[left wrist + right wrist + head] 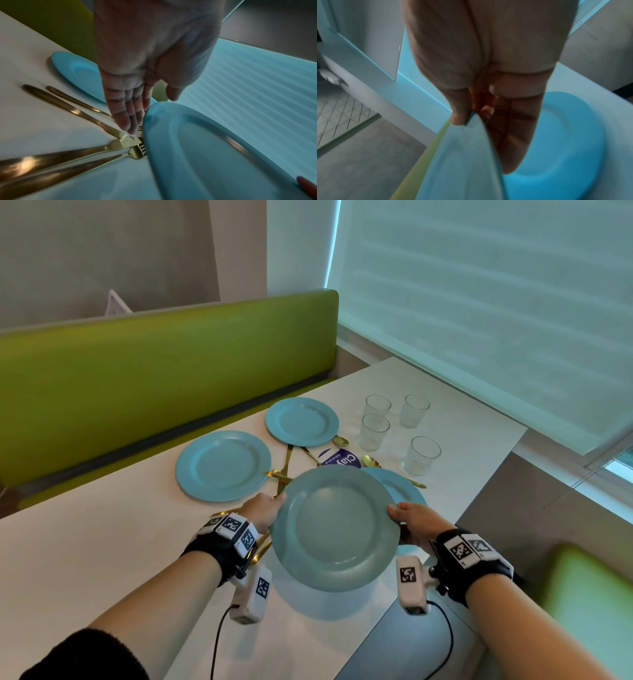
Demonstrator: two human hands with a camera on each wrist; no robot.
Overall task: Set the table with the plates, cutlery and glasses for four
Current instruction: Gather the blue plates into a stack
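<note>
1. Left hand (263, 511): fingers (126, 115) lie straight and together under the left rim of the lifted plate (335, 529), thumb hovering above the rim; whether it touches cannot be told. Gold cutlery (96, 147) lies just beyond and below these fingers, handles fanning outward on the worktop (102, 546).
2. The lifted plate is round, smooth and matte blue, held between both hands and clear of the worktop. Neither hand is nearer.
3. Right hand (416, 525): thumb above and fingers (515, 135) below pinch the right rim. A second plate (573, 135) rests directly beneath these fingers.
4. Four ribbed clear glasses (375, 432) stand beyond the right fingers.
</note>
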